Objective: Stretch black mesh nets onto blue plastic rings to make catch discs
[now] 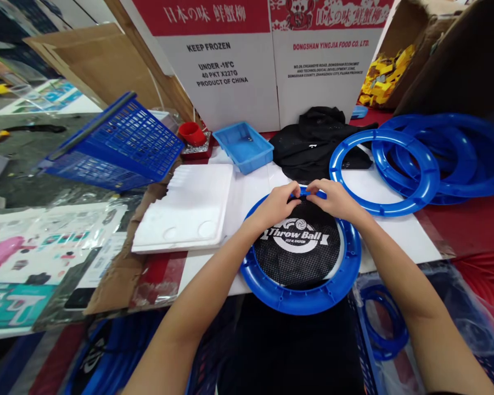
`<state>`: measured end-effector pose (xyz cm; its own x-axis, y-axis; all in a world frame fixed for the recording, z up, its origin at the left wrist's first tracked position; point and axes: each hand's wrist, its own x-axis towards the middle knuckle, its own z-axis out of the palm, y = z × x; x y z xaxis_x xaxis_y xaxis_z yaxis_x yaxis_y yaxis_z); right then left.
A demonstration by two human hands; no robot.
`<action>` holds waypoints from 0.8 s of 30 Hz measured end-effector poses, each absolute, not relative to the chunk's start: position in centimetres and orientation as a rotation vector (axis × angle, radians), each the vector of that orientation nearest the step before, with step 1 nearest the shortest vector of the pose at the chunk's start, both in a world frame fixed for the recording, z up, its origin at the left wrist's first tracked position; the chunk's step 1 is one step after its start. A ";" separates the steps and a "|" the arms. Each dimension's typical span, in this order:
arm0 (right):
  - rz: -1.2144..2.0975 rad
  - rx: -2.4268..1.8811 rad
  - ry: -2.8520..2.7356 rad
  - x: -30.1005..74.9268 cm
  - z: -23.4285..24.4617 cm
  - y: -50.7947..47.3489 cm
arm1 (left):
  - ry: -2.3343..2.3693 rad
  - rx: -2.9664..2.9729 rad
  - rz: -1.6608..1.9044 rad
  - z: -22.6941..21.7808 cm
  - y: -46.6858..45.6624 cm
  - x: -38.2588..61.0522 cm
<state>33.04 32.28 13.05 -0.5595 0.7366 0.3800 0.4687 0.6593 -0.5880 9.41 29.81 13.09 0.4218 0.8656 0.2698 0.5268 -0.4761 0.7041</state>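
A blue plastic ring [300, 299] lies in front of me, its near edge reaching over the table's front edge. Inside it is a round black mesh net [300, 269] printed "Throw Ball". At the ring's far side, my left hand [280, 202] pinches the net's edge between thumb and fingers. Close beside it, my right hand [328, 198] does the same, fingertips pressed on the black edge. The far rim is partly covered by both hands. Behind lies a heap of black mesh nets [308, 145].
More blue rings [395, 203] are piled at the right. A light-blue tray [247, 151], a white foam block [189, 203] and a tilted blue basket [127, 148] stand left. White cartons [239, 99] wall the back. A crate [364, 334] with blue rings sits below right.
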 end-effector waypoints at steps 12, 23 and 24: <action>0.526 -1.076 -2.202 32.4 11.6 33.5 | 1.223 2.339 0.747 13.1 32.3 9.8; 0.683 -1.081 -2.122 32.6 11.2 34.2 | 1.279 2.452 0.692 12.3 31.0 9.8; 0.683 -1.084 -2.120 32.5 11.2 34.2 | 1.300 2.482 0.660 12.3 30.8 9.9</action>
<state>32.52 34.20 11.23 -0.4452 0.8394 0.3119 0.4991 0.5218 -0.6918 9.89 30.80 12.33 0.4958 0.8251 0.2710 0.7057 -0.5646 0.4279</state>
